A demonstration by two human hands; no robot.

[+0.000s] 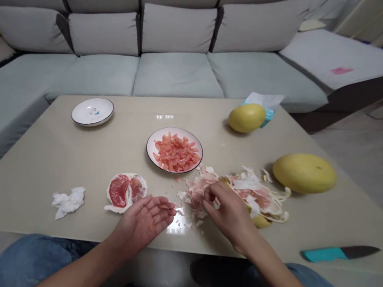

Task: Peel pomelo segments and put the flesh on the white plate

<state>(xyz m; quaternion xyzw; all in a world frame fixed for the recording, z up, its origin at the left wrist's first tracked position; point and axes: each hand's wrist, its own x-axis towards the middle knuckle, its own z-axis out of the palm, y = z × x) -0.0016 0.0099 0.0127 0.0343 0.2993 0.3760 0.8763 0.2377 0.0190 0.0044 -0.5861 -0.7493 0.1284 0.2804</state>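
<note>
My left hand (148, 219) is palm up above the table's near side, fingers stretched out and nothing lying in it. Just behind it sits a partly peeled pomelo piece (121, 192) with red flesh and white pith. My right hand (231, 212) is curled, thumb and fingers drawn together, over a heap of pomelo peel and membrane scraps (257, 196). Whatever its fingers hold is hidden. Small crumbs of membrane lie between the two hands. Beyond them, a dark-rimmed plate (153, 156) carries a mound of pinkish-red pomelo pulp (176, 153).
Two whole yellow pomelos, one nearer (304, 173) and one farther (247, 118), rest at the right, the farther beside a tissue pack (266, 103). A teal-handled knife (341, 252) lies near the front right edge. Crumpled tissue (69, 202) and another plate (82, 113) are on the left.
</note>
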